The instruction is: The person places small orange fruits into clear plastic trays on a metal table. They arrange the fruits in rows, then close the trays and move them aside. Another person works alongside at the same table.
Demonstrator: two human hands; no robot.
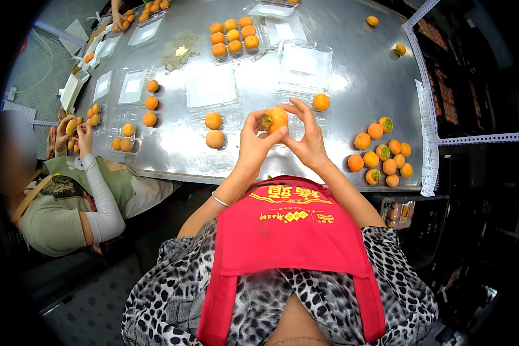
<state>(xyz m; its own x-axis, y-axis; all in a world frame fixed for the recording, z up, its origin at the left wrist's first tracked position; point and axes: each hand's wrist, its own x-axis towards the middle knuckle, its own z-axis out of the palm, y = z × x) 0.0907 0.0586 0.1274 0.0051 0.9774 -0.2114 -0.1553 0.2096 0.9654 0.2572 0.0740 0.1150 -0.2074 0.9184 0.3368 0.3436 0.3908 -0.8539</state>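
Note:
Between the fingers of both my hands is an orange persimmon (277, 119), its green calyx turned to the left. My left hand (256, 140) grips it from the left, thumb along its lower side. From the right, my right hand (305, 136) steadies it with the fingertips. Beneath and behind my hands lies an open clear plastic clamshell (305, 65) with a white pad in its lid. One persimmon (321, 102) rests at its right side. Left of my hands, two persimmons (214, 129) sit by another clear clamshell (211, 86).
Several loose persimmons (382, 155) lie on the metal table (350, 56) to the right, near a paper label strip (428, 142). A filled clamshell (233, 36) stands farther back. At left, a co-worker (78, 190) handles a persimmon; another person's hand (118, 21) reaches in at the top.

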